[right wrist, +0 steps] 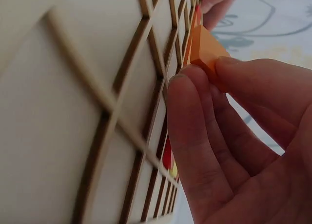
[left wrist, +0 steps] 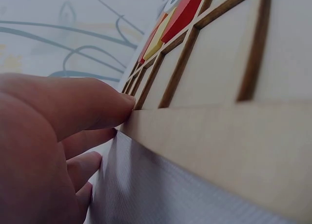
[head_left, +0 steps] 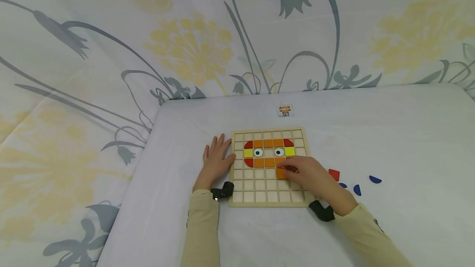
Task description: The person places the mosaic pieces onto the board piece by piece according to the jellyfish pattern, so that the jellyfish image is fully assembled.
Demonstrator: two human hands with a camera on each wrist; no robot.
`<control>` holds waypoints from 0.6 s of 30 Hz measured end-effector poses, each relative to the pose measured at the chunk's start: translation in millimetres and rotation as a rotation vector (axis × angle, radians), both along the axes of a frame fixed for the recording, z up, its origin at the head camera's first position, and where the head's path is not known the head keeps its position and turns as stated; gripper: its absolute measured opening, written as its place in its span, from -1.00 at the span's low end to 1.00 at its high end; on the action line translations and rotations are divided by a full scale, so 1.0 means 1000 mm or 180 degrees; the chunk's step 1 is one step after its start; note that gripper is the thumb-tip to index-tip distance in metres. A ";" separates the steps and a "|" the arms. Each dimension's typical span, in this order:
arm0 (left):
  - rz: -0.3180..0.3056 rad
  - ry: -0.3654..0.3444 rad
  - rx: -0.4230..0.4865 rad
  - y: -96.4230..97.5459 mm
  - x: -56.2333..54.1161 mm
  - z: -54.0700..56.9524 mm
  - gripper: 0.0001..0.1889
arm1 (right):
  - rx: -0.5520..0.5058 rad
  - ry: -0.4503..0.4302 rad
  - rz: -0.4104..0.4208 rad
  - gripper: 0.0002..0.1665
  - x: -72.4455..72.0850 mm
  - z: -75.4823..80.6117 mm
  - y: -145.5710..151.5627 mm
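Note:
A wooden grid board (head_left: 266, 204) lies on the white cloth. Red, orange and yellow pieces and two eye tiles (head_left: 258, 152) fill some of its upper and middle cells. My right hand (head_left: 311, 175) pinches an orange square tile (right wrist: 209, 50) between thumb and fingers, over a cell just below the lower orange row (head_left: 269, 162). In the right wrist view the tile is tilted near the grid. My left hand (head_left: 216, 162) lies flat beside the board's left edge, fingers spread. Its thumb (left wrist: 109, 104) touches the board's side in the left wrist view.
To the right of the board lie a red piece (head_left: 334, 174) and several blue half-round pieces (head_left: 375, 179), one partly hidden by the right arm. A small pattern card (head_left: 285, 110) sits beyond the board. Flower-patterned fabric (head_left: 193, 48) rises behind and on the left.

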State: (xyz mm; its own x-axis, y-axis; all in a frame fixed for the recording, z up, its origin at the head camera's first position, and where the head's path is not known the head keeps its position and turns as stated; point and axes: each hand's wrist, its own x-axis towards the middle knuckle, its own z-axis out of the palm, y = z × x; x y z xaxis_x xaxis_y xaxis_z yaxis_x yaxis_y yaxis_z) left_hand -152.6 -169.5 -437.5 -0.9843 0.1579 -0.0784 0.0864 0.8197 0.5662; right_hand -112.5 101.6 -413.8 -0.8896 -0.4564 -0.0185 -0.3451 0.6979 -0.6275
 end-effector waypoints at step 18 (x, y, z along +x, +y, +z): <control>0.0045 -0.0056 -0.0080 0.002 -0.001 -0.001 -0.44 | -0.0197 -0.0182 -0.0336 -0.87 -0.006 -0.009 -0.027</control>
